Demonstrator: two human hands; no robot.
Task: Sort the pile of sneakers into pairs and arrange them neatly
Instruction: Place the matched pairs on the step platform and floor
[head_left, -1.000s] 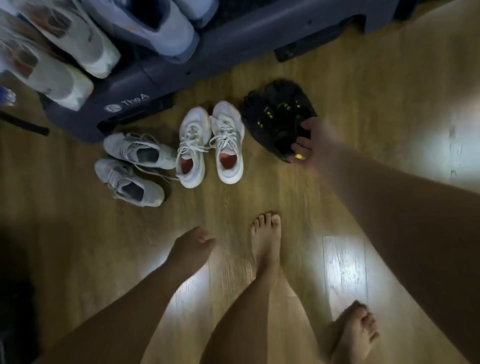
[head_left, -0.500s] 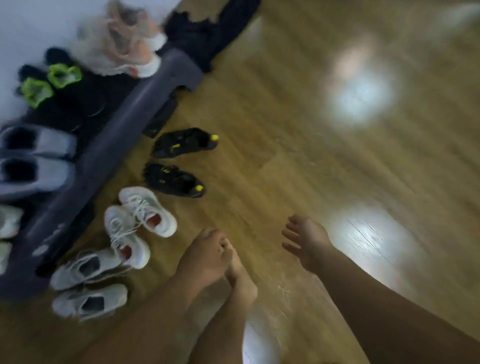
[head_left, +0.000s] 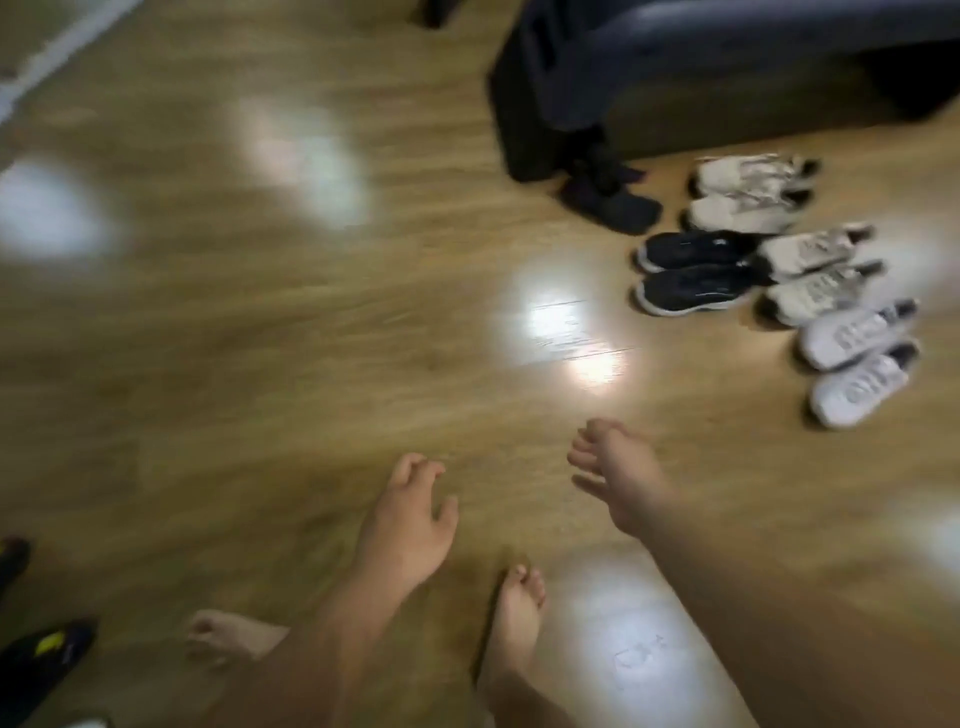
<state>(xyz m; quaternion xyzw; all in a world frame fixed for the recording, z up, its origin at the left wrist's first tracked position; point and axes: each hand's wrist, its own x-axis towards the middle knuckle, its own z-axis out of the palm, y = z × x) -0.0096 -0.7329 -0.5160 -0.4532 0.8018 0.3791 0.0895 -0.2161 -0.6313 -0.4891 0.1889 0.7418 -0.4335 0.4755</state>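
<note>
Though motion blur softens everything, both hands plainly hold nothing. The left hand (head_left: 410, 519) hangs over the wooden floor (head_left: 260, 338) with its fingers loosely curled and parted, its back toward the camera. The right hand (head_left: 618, 478) reaches forward beside it, fingers relaxed and slightly spread, pointing left.

The sneakers lie well apart from both hands, up and to the right of the right hand's fingertips, and none is touched. Nearest is the white pair (head_left: 857, 358), set side by side with toes toward the left. Beyond it sit a grey-beige pair (head_left: 815, 275) and, just to its left, a black pair (head_left: 696, 273) with pale soles. Farther back is a cream pair (head_left: 748, 192), close to the foot of a dark bench (head_left: 675, 78). A dark limp item (head_left: 613, 205) lies by the bench's leg (too blurred to name).

At the lower left edge — far from the left hand — is a black shoe with a yellow mark (head_left: 44, 649). The bare right foot (head_left: 514, 618) stands on the floor between the forearms, the bare left foot (head_left: 228, 639) off to the left.
</note>
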